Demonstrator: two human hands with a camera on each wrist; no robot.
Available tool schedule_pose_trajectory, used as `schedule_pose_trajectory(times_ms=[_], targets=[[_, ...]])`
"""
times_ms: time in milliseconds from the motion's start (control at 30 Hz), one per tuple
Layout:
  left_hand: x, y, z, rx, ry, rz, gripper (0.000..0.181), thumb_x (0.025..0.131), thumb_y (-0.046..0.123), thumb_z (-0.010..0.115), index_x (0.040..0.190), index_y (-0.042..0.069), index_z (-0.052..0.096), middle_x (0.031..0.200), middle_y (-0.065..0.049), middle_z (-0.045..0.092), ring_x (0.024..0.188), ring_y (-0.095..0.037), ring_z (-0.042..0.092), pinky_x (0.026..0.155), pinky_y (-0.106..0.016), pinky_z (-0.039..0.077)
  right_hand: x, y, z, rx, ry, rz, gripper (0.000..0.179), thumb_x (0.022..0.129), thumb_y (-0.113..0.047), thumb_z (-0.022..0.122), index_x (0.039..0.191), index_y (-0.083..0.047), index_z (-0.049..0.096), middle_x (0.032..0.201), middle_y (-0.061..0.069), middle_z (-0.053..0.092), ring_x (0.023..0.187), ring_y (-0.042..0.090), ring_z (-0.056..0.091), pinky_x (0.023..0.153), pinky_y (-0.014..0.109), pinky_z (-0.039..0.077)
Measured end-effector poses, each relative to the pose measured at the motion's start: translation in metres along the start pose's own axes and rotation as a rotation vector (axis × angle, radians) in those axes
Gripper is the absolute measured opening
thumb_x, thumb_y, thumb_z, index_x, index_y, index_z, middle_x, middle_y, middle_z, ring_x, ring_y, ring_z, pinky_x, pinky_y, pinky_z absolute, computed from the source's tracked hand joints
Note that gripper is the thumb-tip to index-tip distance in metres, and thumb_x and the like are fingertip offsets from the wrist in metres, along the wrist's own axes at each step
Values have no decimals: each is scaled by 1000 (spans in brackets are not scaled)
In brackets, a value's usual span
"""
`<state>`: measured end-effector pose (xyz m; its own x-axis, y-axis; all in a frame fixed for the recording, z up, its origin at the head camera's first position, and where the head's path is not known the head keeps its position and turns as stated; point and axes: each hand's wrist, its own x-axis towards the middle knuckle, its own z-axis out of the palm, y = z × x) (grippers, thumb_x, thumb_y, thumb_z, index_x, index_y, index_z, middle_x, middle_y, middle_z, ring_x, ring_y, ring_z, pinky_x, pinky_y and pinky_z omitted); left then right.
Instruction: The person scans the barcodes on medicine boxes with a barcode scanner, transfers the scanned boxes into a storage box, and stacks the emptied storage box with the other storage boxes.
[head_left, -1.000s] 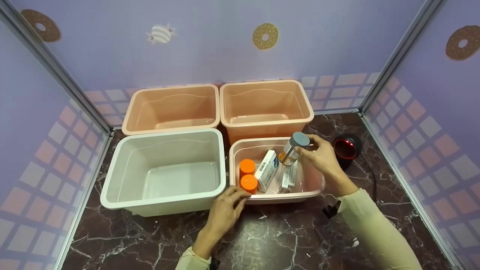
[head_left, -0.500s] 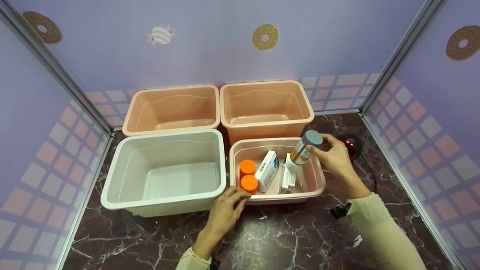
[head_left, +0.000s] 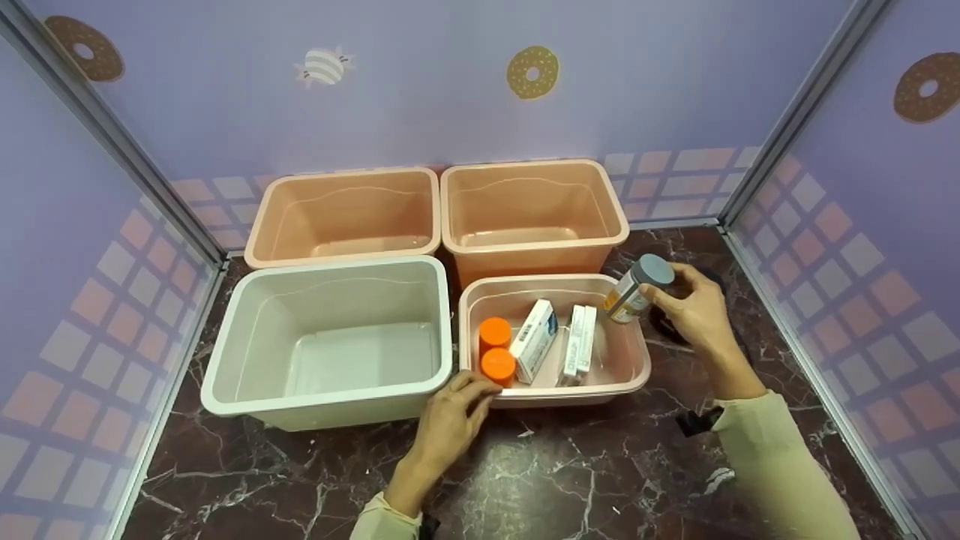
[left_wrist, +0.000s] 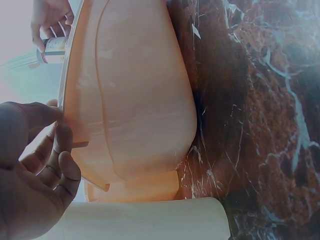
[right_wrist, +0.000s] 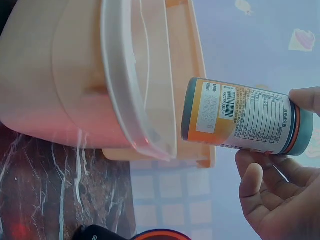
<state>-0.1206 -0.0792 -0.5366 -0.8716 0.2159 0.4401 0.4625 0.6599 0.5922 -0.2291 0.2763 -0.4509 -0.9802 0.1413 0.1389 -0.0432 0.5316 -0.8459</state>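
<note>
My right hand (head_left: 697, 307) pinches a supplement bottle (head_left: 630, 294) by its grey cap, tilted over the right end of the pink bin (head_left: 551, 391). In the right wrist view, the bottle's orange and white label with a barcode (right_wrist: 228, 102) faces the camera. My left hand (head_left: 450, 420) grips the pink bin's front left corner; the left wrist view shows thumb and fingers at its rim (left_wrist: 62, 95). Inside that bin stand two orange-capped bottles (head_left: 498, 367), a white and blue box (head_left: 534, 341) and slim white boxes (head_left: 579, 341).
A pale green bin (head_left: 326, 401) stands left of the pink one. Two peach bins (head_left: 341, 180) sit behind, against the wall. A black device with an orange ring (right_wrist: 160, 234) lies on the dark marble surface, mostly hidden behind my right hand in the head view.
My right hand has carried the bottle rightward from above the white boxes to the bin's right edge, hiding the device with the red light. My left hand has stayed put.
</note>
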Motion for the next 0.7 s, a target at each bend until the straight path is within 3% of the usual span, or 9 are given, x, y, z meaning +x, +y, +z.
schedule_pose_trajectory(times_ms=[333, 467, 700], targets=[[1, 0, 1, -5, -5, -5, 15, 89, 12, 74, 102, 20, 76, 102, 7, 67, 94, -13, 69, 82, -30, 59, 1, 9, -16, 63, 57, 37, 52, 88, -29, 76, 129, -1, 60, 93, -13, 61, 67, 1, 57, 57, 15, 50], [1, 1, 1, -11, -5, -14, 15, 89, 12, 74, 102, 20, 76, 102, 7, 67, 94, -12, 69, 82, -30, 59, 1, 12, -20, 105, 58, 61, 54, 89, -29, 76, 129, 0, 57, 93, -15, 61, 69, -1, 62, 59, 15, 53], [0, -1, 1, -5, -3, -5, 14, 91, 12, 73, 102, 19, 76, 103, 8, 67, 95, -12, 69, 81, -30, 59, 0, 17, -27, 20, 81, 51, 58, 88, -37, 75, 132, -2, 58, 96, -16, 60, 78, -1, 59, 60, 17, 54]])
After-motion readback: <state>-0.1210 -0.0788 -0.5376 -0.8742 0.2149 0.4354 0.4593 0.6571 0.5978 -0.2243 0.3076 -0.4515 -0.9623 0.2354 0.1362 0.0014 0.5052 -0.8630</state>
